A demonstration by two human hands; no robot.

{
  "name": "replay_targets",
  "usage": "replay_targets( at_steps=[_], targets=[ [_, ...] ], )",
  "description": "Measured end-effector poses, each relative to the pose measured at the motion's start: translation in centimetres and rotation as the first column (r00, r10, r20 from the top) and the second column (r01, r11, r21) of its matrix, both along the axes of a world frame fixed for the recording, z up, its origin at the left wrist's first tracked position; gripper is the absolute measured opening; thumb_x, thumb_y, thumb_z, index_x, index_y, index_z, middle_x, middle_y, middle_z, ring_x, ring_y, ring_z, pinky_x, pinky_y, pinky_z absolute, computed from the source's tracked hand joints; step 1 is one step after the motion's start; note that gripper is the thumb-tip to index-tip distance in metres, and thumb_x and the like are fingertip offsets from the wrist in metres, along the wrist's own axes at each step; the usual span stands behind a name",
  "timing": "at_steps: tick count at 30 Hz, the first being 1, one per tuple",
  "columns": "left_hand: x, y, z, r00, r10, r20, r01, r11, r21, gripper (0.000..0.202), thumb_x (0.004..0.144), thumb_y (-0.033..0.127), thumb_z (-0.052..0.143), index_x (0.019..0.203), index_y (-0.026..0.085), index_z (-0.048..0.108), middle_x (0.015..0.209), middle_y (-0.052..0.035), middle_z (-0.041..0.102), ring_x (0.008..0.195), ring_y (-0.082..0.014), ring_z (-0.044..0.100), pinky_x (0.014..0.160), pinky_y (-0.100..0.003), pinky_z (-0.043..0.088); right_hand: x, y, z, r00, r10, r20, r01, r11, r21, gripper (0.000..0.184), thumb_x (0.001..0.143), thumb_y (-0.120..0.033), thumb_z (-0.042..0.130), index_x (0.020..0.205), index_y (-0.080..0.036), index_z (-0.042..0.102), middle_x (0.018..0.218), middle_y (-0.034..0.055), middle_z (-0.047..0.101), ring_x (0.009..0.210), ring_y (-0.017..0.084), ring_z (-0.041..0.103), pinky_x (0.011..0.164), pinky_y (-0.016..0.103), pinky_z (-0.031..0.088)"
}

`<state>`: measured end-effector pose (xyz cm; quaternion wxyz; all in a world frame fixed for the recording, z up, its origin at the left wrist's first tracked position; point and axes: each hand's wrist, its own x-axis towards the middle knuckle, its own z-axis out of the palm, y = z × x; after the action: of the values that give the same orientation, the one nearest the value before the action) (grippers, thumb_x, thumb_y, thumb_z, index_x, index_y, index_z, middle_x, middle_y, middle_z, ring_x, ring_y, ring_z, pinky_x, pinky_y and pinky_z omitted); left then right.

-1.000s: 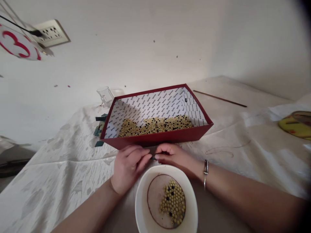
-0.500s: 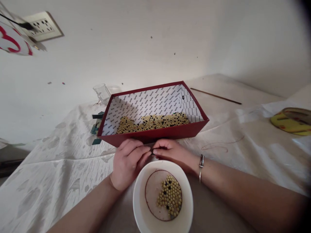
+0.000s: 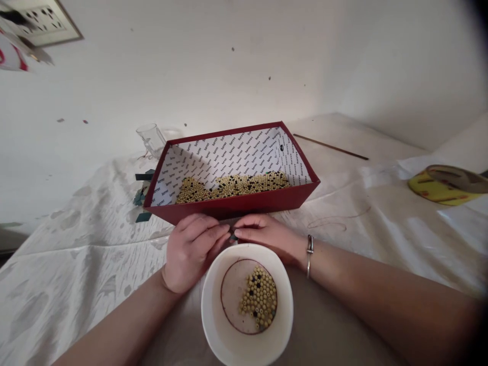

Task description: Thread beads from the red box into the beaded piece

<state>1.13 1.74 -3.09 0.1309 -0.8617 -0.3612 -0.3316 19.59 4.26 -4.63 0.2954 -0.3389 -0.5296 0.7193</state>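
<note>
My left hand is closed in a pinch, just in front of the red box. Opposite it, my right hand, with a silver bangle at the wrist, is pinched too. Between the two sets of fingertips a small dark greenish piece shows, too small and covered to name surely. Right below the hands stands a white tub, with yellow beads and a few dark ones on its bottom. Many more yellow and black beads lie in the box, along its near side.
Behind the box's left corner stands a clear glass, and dark green pieces stick out beside the box. A thin brown stick lies at the back right. Further right are a loose thread and a roll of yellow tape.
The whole view has shifted a little, so everything sits slightly further left and higher. Both hands keep their pinch at the same place between box and tub.
</note>
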Motion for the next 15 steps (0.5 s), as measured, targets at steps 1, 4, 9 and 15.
replay_targets(
  at_steps=[1, 4, 9, 15],
  targets=[
    [-0.03, -0.03, 0.02, 1.0, -0.007, -0.003, 0.007, 1.0, -0.005, 0.021, 0.07, 0.015, 0.063, 0.091, 0.018, 0.063, 0.083, -0.0032, 0.062, 0.077, -0.0132, 0.053, 0.07, -0.029, 0.047, 0.02, -0.02, -0.03, 1.0, -0.003, 0.003, 0.003, 1.0, 0.004, 0.021, 0.069, -0.034, 0.063, 0.078, -0.014, 0.061, 0.069, -0.0014, 0.058, 0.059, 0.007, 0.049, 0.058, 0.021, 0.038],
    [-0.02, -0.11, 0.06, 1.0, -0.015, -0.011, 0.014, 0.999, -0.038, 0.022, 0.072, 0.015, 0.062, 0.093, 0.018, 0.063, 0.085, -0.003, 0.063, 0.078, -0.0132, 0.053, 0.073, -0.029, 0.047, 0.06, -0.03, -0.23, 1.0, -0.006, -0.01, 0.006, 1.0, -0.006, 0.019, 0.071, -0.032, 0.061, 0.079, -0.014, 0.061, 0.069, -0.0015, 0.059, 0.059, 0.007, 0.049, 0.058, 0.021, 0.038],
    [0.23, -0.16, -0.02, 1.0, -0.005, 0.016, 0.007, 0.996, -0.091, 0.019, 0.073, 0.016, 0.06, 0.093, 0.018, 0.062, 0.086, -0.003, 0.063, 0.079, -0.0128, 0.053, 0.073, -0.029, 0.047, 0.05, 0.04, -0.51, 1.0, -0.005, -0.029, 0.005, 1.0, 0.001, 0.016, 0.073, -0.028, 0.06, 0.08, -0.015, 0.062, 0.073, -0.0008, 0.061, 0.064, 0.007, 0.052, 0.062, 0.021, 0.04],
    [0.41, -0.08, -0.19, 0.996, 0.05, 0.068, -0.045, 0.996, -0.074, 0.011, 0.072, 0.02, 0.062, 0.082, 0.016, 0.06, 0.078, -0.0026, 0.062, 0.077, -0.0134, 0.053, 0.071, -0.029, 0.046, 0.13, 0.01, -0.25, 1.0, -0.003, 0.03, 0.002, 1.0, 0.005, 0.014, 0.073, -0.027, 0.06, 0.079, -0.015, 0.062, 0.071, -0.0011, 0.06, 0.061, 0.008, 0.051, 0.06, 0.022, 0.039]
  ],
)
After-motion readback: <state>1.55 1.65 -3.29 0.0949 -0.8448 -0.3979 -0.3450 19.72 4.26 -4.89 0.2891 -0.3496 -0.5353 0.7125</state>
